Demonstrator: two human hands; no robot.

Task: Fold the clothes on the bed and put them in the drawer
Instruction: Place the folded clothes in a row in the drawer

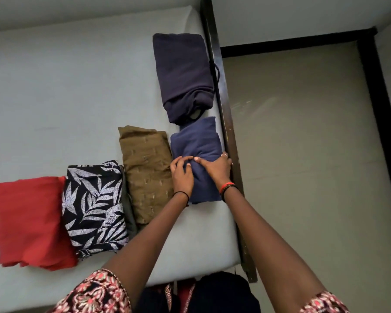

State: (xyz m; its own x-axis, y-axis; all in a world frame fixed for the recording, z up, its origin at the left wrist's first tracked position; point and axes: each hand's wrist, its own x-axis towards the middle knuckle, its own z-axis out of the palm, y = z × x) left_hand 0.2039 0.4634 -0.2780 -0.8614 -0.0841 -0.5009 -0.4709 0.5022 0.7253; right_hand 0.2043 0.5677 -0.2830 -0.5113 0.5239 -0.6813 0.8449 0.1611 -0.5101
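A folded blue garment (195,141) lies near the right edge of the pale bed (66,86). My left hand (182,175) grips its left side, fingers curled into the cloth. My right hand (217,169) grips it from the right, fingers over the top fold. Beyond it lies a larger folded dark navy garment (182,75). To the left lie a folded olive-brown garment (146,172), a black garment with a white leaf print (95,206) and a folded red garment (29,222). No drawer is in view.
A dark wooden bed rail (222,105) runs along the bed's right edge, with beige floor (303,154) beyond it. Dark clothing (212,294) sits below the bed's near edge. A white wall stands at the back.
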